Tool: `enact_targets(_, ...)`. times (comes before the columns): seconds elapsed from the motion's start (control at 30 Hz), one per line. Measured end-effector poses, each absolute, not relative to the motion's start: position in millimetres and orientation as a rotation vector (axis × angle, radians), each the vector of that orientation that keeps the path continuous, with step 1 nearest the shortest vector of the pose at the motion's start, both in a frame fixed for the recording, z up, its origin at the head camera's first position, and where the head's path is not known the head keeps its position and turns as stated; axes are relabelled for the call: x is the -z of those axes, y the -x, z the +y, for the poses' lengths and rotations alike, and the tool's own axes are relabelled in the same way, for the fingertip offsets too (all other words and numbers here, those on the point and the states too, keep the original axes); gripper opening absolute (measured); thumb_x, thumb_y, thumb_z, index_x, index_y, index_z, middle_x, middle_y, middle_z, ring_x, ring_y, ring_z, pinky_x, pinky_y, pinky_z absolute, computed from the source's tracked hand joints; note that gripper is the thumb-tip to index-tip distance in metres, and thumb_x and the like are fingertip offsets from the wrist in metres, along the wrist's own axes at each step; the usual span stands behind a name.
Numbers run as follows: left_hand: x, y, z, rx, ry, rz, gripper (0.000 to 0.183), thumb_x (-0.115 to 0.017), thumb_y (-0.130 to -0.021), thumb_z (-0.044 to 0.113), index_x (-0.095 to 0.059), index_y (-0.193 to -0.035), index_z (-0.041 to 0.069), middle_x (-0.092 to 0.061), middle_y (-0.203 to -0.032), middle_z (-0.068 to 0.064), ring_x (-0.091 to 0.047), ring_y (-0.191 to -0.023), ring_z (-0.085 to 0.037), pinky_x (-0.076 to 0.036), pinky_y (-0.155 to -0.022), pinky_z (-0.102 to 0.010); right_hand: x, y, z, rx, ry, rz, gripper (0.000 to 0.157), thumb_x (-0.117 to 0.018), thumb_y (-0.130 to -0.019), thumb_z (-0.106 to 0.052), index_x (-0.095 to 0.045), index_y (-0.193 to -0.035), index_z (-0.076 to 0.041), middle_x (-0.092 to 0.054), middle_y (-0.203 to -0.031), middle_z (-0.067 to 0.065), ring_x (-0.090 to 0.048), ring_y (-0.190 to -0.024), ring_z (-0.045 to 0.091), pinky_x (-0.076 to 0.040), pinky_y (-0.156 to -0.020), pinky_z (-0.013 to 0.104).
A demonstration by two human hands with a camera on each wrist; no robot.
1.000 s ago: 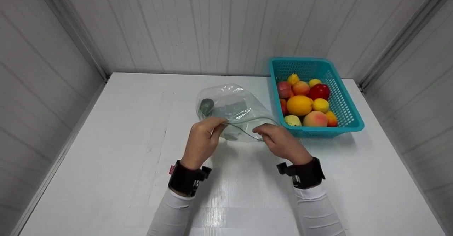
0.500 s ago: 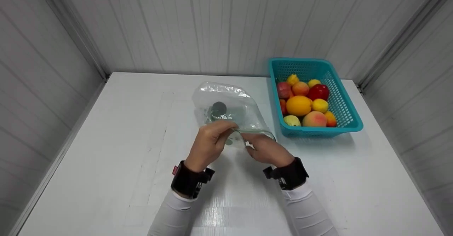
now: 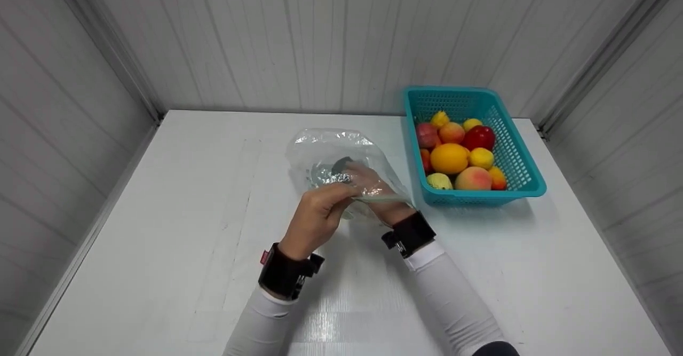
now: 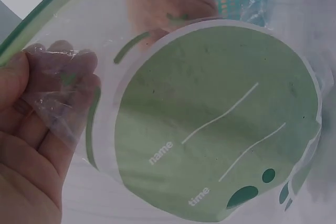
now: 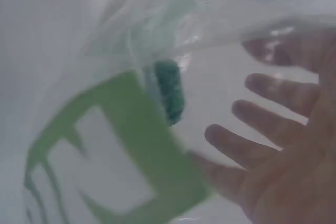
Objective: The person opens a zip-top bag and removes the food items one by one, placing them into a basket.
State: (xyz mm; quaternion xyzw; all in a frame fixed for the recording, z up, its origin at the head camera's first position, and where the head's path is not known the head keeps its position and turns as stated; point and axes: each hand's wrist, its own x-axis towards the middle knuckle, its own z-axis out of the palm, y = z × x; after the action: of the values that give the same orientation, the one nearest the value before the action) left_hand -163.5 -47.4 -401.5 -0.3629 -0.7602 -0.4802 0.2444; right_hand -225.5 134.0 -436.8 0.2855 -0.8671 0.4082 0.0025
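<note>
A clear plastic zip bag with a green printed patch marked "name" and "time" lies in the middle of the white table. My left hand pinches the near rim of its mouth between thumb and fingers. Through that mouth my right hand reaches in, wrist at the opening. A dark green oblong item is inside, partly covered by my right fingertips in the head view. In the right wrist view the fingers are spread, with a gap between them and the green item.
To the right of the bag stands a teal perforated basket holding mixed fruit, among them a red apple, an orange-yellow fruit and a peach. Pale panel walls enclose the white table at the back and sides.
My right hand has moved from the bag's rim leftward and deep into the bag. The dark green item has shifted right within the bag. My left hand has kept its pinch on the rim.
</note>
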Motion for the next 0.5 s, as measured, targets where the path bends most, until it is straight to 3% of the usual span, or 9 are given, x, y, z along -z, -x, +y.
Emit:
enact_targets(0.27,401,166,-49,1.269,0.972,-2.114,0.019,-0.068,-0.094,-0.005,-0.078,-0.107,0.004,-0.078,-0.103,-0.007,-0.074,-0.097,-0.020,-0.059,-0.086,-0.030,434,239,116,-0.908,-0.983,-2.715,0.056,-0.060,-0.101,-0.021,-0.047,-0.148,0.007,-0.037,-0.158,0.031,-0.035,-0.146,0.050,-0.030,-0.120,0.058)
enact_targets(0.5,402,167,-50,1.219,0.985,-2.155,0.017,-0.068,-0.095,-0.003,-0.078,-0.107,0.004,-0.078,-0.103,-0.007,-0.073,-0.100,-0.019,-0.058,-0.088,-0.030,437,247,108,-0.742,-0.935,-2.816,0.057,-0.060,-0.100,-0.020,-0.047,-0.150,0.004,-0.037,-0.160,0.028,-0.042,-0.142,0.048,-0.036,-0.117,0.054)
